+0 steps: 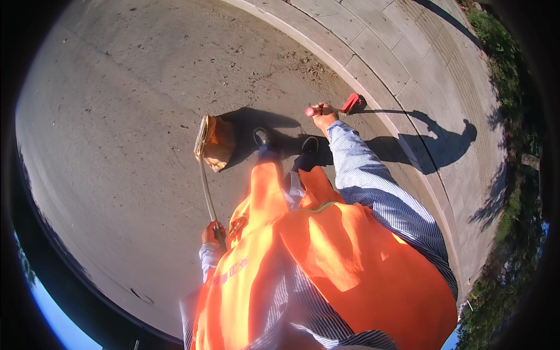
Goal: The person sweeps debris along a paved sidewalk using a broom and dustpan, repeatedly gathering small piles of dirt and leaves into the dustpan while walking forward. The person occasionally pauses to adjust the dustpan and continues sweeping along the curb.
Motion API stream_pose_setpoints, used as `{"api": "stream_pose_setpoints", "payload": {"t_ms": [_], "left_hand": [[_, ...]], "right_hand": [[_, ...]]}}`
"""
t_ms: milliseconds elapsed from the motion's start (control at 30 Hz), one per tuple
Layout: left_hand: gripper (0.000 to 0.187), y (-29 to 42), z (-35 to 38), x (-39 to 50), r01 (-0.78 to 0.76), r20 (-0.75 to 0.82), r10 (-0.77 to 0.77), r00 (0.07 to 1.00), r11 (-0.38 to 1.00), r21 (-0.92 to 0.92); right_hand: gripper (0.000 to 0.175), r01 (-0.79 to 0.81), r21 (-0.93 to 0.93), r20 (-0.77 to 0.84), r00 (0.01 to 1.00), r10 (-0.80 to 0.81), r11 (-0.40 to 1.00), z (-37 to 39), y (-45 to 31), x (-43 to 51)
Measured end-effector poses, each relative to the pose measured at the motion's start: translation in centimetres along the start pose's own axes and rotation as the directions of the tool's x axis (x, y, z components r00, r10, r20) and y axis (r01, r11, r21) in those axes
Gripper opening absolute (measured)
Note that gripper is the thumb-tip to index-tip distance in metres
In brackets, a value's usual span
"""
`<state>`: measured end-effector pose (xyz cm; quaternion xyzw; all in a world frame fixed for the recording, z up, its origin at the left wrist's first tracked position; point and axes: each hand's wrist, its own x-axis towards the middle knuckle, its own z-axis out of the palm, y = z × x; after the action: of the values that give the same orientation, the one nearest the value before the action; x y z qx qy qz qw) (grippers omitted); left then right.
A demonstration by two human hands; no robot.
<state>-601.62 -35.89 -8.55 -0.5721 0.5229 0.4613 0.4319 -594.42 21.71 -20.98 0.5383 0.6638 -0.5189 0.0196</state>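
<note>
My left hand (213,232) is closed around the pole (205,188) of a long-handled dustpan (218,142) with an orange-brown, bag-like body. The dustpan is low over the road, left of my shoes; whether it touches the ground I cannot tell. Stretched out ahead on the right, my right hand (323,116) grips a handle with a red end (310,112). Beyond that hand, close to the kerb, shows the red head of what looks like a broom (350,103). Its lower part is in shadow, and most of the handle is hidden by foreshortening and my hand.
Fallen leaves (317,68) and grit lie on the road (131,131) along the kerb (302,33). A paved sidewalk (380,57) rises on the right, with shrubs (503,57) beyond. My shoes (261,136) stand close behind the dustpan. Shadows cross the kerb.
</note>
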Motion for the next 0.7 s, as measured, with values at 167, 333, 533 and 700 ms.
{"api": "stream_pose_setpoints", "payload": {"t_ms": [167, 333, 533, 700], "left_hand": [[0.018, -0.7, -0.5, -2.0, -0.050, -0.058, 0.049, 0.997, 0.999, -0.008], [0.017, 0.8, 0.2, -2.0, -0.045, -0.048, 0.044, 0.998, 0.998, -0.034], [0.017, 1.6, -2.4, 0.7, 0.014, 0.067, -0.011, 0.998, 0.999, -0.045], [0.017, 2.7, -1.7, 1.5, 0.011, 0.028, -0.010, 1.000, 1.000, -0.029]], "right_hand": [[0.001, -0.397, 0.916, 0.372, 0.896, 0.243, 0.060, 9.7, -9.9, -2.1], [0.007, -0.497, 0.784, 0.478, 0.866, 0.151, 0.373, 8.4, -10.7, -4.1], [0.009, -0.603, 0.734, 0.590, 0.794, 0.147, 0.312, 1.4, -7.8, -8.9], [0.012, -0.563, 0.818, 0.503, 0.801, 0.324, 0.119, 0.7, -6.0, -10.2]]}}
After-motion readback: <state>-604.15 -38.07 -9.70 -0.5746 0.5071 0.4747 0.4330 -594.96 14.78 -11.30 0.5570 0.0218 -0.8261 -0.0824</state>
